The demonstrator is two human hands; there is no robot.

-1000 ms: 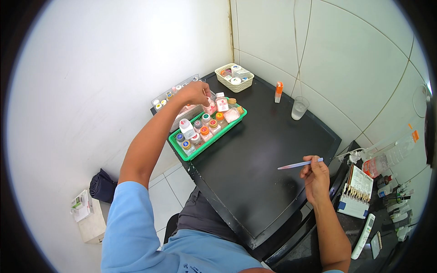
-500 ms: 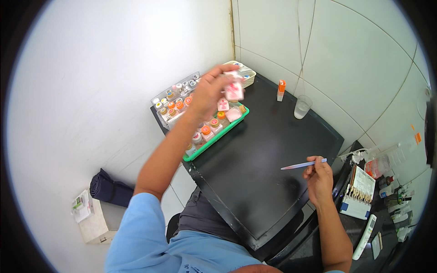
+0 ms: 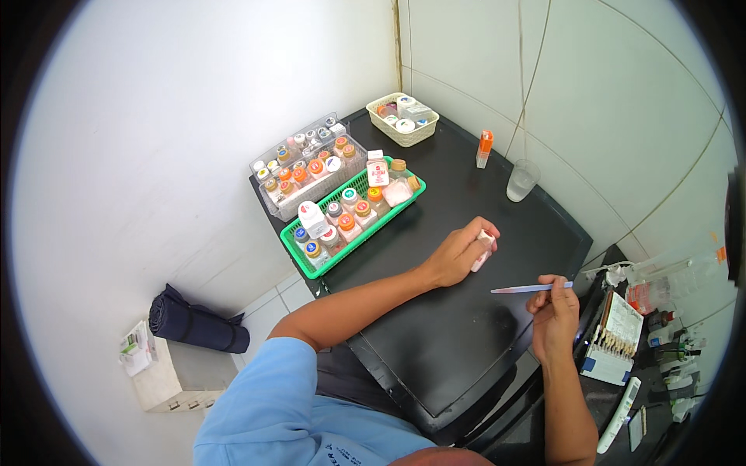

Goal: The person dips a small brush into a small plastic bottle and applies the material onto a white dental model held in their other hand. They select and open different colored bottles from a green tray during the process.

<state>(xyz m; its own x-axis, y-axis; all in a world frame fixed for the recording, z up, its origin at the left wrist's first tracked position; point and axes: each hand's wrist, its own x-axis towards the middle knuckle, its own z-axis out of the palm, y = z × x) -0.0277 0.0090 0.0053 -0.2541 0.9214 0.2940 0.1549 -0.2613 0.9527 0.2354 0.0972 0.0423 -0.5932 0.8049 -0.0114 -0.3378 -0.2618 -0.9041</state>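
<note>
My left hand [image 3: 454,256] is closed around a small white-and-pink bottle [image 3: 482,250], low over the black table, with part of the bottle hidden by my fingers. Further right, my right hand [image 3: 553,311] pinches a thin pale blue stick [image 3: 517,289]. The stick's tapered, pinkish tip points left toward the bottle, with a gap between the two. A green basket [image 3: 351,250] full of small capped bottles stands at the table's left side. One white-and-pink bottle [image 3: 378,171] rises above the others at the basket's far end.
Behind the green basket is a clear organizer [image 3: 291,208] of small jars. A cream basket [image 3: 416,140] stands in the far corner. An orange-and-white box [image 3: 484,149] and a clear cup [image 3: 522,182] are near the tiled wall. A shade-tab holder [image 3: 608,365] and white remote [image 3: 619,414] lie at right.
My left hand has come from above the green basket down and right to mid-table, bringing the small bottle along. My right hand still holds the stick, nearly in place.
</note>
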